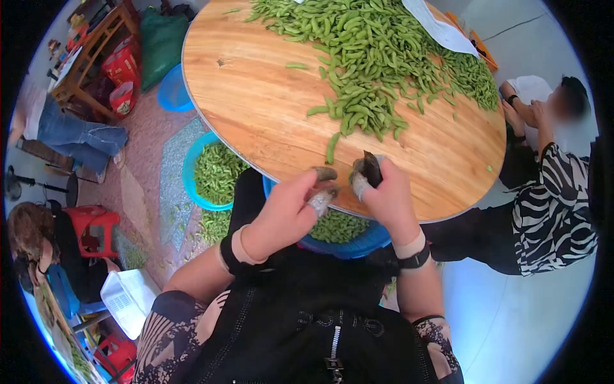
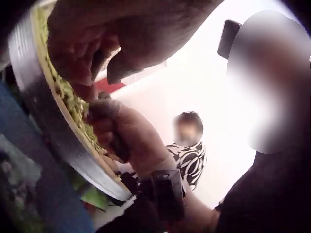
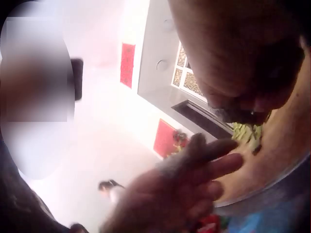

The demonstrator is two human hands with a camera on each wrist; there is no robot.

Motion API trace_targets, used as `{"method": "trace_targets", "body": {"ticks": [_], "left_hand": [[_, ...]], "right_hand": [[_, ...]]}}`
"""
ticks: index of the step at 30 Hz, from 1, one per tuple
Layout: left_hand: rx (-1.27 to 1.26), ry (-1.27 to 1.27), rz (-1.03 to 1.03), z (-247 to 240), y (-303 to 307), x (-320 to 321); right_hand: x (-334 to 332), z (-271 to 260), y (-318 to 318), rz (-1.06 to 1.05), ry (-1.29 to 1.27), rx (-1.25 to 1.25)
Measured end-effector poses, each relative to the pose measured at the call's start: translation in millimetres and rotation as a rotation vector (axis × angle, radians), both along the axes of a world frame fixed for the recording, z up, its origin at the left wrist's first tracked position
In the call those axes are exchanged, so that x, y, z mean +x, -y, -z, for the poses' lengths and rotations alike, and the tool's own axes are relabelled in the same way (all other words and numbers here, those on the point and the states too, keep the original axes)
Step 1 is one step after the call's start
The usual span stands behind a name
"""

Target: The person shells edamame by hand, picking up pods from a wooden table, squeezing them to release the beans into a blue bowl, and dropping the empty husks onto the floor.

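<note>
Green pods (image 1: 358, 57) lie heaped over the far part of the round wooden table (image 1: 256, 96), with one loose pod (image 1: 332, 148) by the near edge. My right hand (image 1: 391, 195) grips a dark pointed object (image 1: 371, 169) just above the table's near edge; what it is I cannot tell. Beside it, my left hand (image 1: 281, 208) has its thumb and fingers apart and loosely bent, with nothing seen between them. Grey wrappings cover several fingertips. The right wrist view shows the left hand (image 3: 170, 189) with fingers spread, below the right hand (image 3: 243, 63).
Below the near edge, a blue basin (image 1: 355, 248) holds green beans. A turquoise basin (image 1: 192, 173) of pods stands on the floor at left. A white cloth-like sheet (image 1: 441, 29) lies on the heap. A person in a zebra-pattern garment (image 1: 556, 211) sits at right.
</note>
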State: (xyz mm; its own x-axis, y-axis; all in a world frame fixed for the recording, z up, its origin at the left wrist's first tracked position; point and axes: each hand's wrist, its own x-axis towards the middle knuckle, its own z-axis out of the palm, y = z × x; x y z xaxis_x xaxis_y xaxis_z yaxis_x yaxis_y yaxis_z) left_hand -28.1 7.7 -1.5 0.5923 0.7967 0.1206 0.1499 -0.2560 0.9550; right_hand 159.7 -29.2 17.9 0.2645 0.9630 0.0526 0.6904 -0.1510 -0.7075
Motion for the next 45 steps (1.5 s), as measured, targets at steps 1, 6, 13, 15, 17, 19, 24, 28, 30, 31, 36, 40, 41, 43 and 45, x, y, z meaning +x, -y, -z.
{"method": "trace_targets", "body": {"ticks": [1, 6, 13, 15, 17, 19, 24, 28, 30, 31, 36, 40, 41, 43, 45], "left_hand": [[-0.344, 0.151, 0.078, -0.3, 2.2, 6.3], [-0.957, 0.281, 0.193, 8.4, 3.8, 14.9], [-0.210, 0.053, 0.074, 3.2, 14.3, 17.0], [0.021, -0.050, 0.074, -0.7, 15.2, 17.6], [0.048, -0.096, 0.063, -1.2, 15.8, 18.5], [0.108, -0.115, 0.059, -0.4, 16.8, 19.3], [0.121, -0.076, 0.055, 4.1, 17.2, 21.1], [0.462, -0.180, 0.085, 5.4, 17.1, 20.8], [0.583, -0.174, 0.109, 3.4, 19.3, 20.8], [0.520, -0.116, 0.181, -0.7, 22.3, 21.9], [-0.160, 0.001, 0.204, -10.2, 16.8, 20.7], [-0.371, -0.033, 0.195, -1.8, 17.2, 19.7], [-0.334, -0.033, 0.197, -1.0, 17.1, 20.2], [-0.296, -0.033, 0.199, 3.8, 18.1, 21.0], [-0.208, 0.019, 0.180, 11.1, 19.1, 21.3]], "right_hand": [[-0.2, -1.3, 8.5, 0.005, -0.231, -0.019], [-0.7, 8.2, 43.9, -0.126, -0.291, 0.198], [3.4, 4.6, 58.6, -0.263, -0.370, 0.023], [3.2, 1.2, 57.9, -0.275, -0.370, 0.011], [4.9, 3.1, 58.1, -0.288, -0.368, -0.003], [8.2, 10.7, 58.7, -0.305, -0.444, -0.017], [7.1, 0.4, 61.3, -0.234, -0.689, -0.145], [7.6, -0.9, 59.4, -0.215, -0.684, -0.153], [7.9, 15.6, 58.6, -0.182, -0.757, -0.237], [7.7, 24.3, 58.5, -0.148, -0.829, -0.320], [-1.9, 17.5, 67.2, -0.108, -0.826, -0.190], [0.3, 11.7, 70.2, -0.199, -0.669, -0.041], [1.5, 10.0, 70.1, -0.197, -0.669, -0.040], [3.6, 5.7, 70.4, -0.259, -0.659, -0.084], [5.8, 6.9, 72.3, -0.263, -0.677, -0.094]]}}
